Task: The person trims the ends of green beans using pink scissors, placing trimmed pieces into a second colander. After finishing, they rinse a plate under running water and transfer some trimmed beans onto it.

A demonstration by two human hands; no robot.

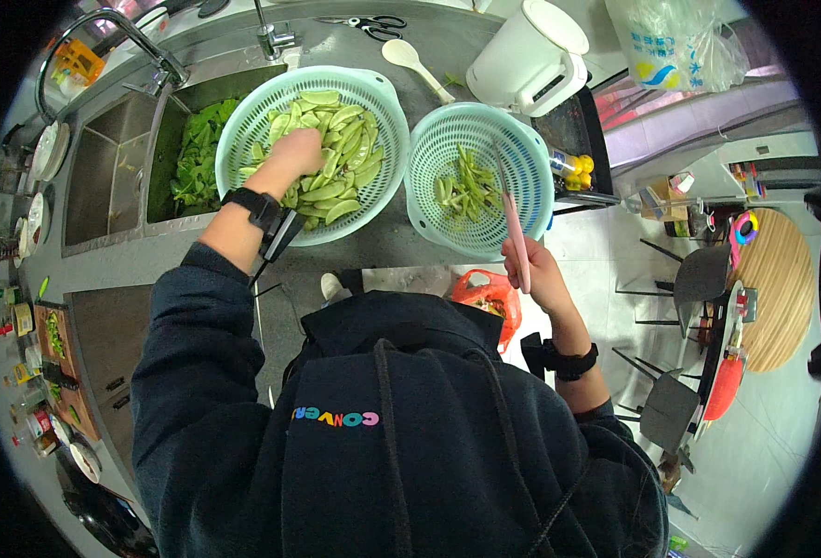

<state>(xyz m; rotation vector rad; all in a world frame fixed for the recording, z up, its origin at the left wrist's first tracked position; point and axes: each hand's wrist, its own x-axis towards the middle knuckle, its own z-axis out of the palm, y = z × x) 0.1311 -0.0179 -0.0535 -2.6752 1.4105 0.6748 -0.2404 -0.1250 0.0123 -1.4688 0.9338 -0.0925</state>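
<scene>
My left hand point(299, 151) reaches into the large pale-green plastic colander point(389, 118), down among flat green bean pods point(348, 150); its fingertips are hidden, so what they hold does not show. In my right hand point(537, 272) is a knife with a pink handle point(517, 244), its blade pointing away from me over the right side of the smaller pale-green colander point(424, 202). Thin green trimmings point(466, 185) lie in that smaller colander. The two colanders stand side by side on the grey counter.
Leafy greens point(205, 153) fill the right sink basin. Behind the colanders lie black-handled scissors point(375, 26) and a white spoon point(410, 59), with a white jug point(529, 56) to their right. An orange-red plastic bag point(508, 307) is below the counter edge.
</scene>
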